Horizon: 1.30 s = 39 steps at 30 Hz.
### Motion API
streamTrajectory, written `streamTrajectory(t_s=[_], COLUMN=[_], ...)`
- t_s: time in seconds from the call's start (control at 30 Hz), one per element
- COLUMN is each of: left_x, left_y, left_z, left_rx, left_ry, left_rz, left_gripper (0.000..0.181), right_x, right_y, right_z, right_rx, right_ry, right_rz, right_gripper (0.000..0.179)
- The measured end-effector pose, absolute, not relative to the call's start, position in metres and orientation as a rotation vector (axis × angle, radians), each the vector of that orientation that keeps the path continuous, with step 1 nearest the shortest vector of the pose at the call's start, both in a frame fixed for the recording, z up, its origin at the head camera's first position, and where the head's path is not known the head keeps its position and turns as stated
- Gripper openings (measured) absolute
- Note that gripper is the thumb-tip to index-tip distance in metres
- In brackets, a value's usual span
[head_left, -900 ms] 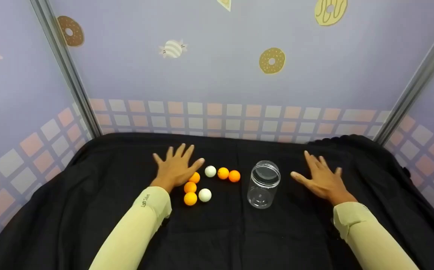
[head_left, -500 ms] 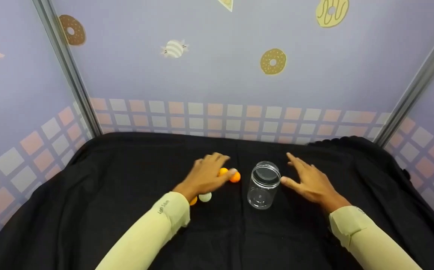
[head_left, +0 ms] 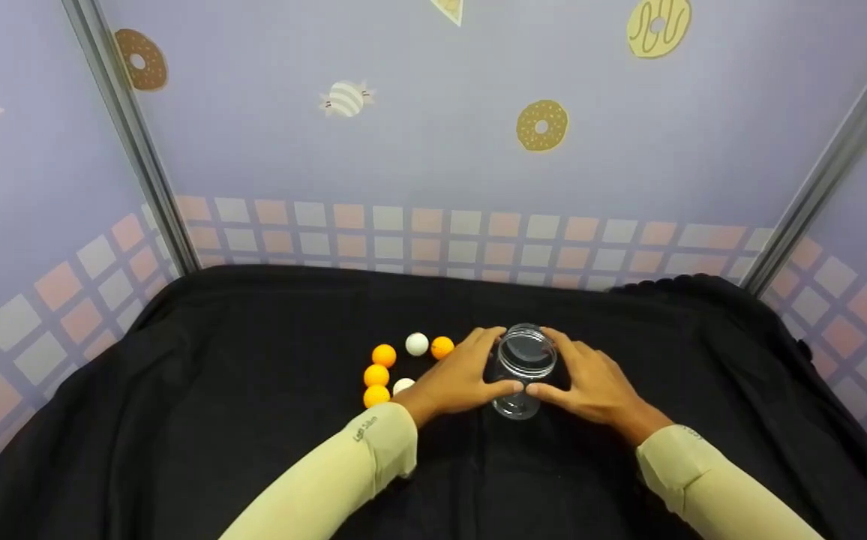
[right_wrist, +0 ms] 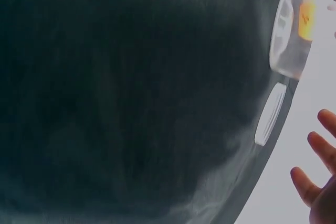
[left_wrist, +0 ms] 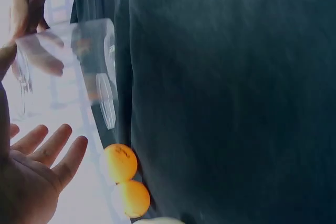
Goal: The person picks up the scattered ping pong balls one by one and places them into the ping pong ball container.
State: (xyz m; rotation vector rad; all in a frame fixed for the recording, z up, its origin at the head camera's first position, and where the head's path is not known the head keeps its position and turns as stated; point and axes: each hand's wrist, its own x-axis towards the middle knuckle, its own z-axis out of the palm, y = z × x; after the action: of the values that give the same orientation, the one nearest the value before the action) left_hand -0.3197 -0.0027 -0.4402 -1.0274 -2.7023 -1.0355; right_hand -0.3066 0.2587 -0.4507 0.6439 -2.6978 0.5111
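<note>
A clear screw-neck jar stands upright and uncapped, between my two hands in the head view. My left hand curves along its left side and my right hand along its right, thumbs near each other in front. In the left wrist view, the left fingers look spread and apart from the jar. Loose, separated right fingers show in the right wrist view, away from the jar. Firm contact cannot be made out.
Left of the hands lie orange balls, a white ball and another orange ball. A second white ball is partly covered by my left hand. A pale, lid-like disc appears beside the jar. Black cloth covers the table.
Both hands have moved inward to the jar, the left passing rightward over the balls and the right coming leftward. The jar and balls have kept their places.
</note>
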Motion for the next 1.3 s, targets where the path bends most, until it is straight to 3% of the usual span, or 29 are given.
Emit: streamTrajectory(t_s=[0.23, 0.6, 1.3], left_x=[-0.319, -0.311, -0.249], left_y=[0.004, 0.004, -0.016], left_z=[-0.442, -0.438, -0.425], left_rx=[-1.062, -1.086, -1.079], left_ry=[-2.652, -2.623, -2.605], left_rz=[-1.016, -0.991, -0.954], left_gripper=[0.078, 0.077, 0.074], right_x=[-0.307, -0.301, -0.253], right_y=[0.251, 0.252, 0.237], right_z=[-0.453, -0.451, -0.45], right_rx=[0.646, 0.673, 0.799], right_ry=[-2.673, -2.648, -2.531], right_rz=[0.595, 0.636, 0.645], right_gripper=[0.085, 0.082, 0.079])
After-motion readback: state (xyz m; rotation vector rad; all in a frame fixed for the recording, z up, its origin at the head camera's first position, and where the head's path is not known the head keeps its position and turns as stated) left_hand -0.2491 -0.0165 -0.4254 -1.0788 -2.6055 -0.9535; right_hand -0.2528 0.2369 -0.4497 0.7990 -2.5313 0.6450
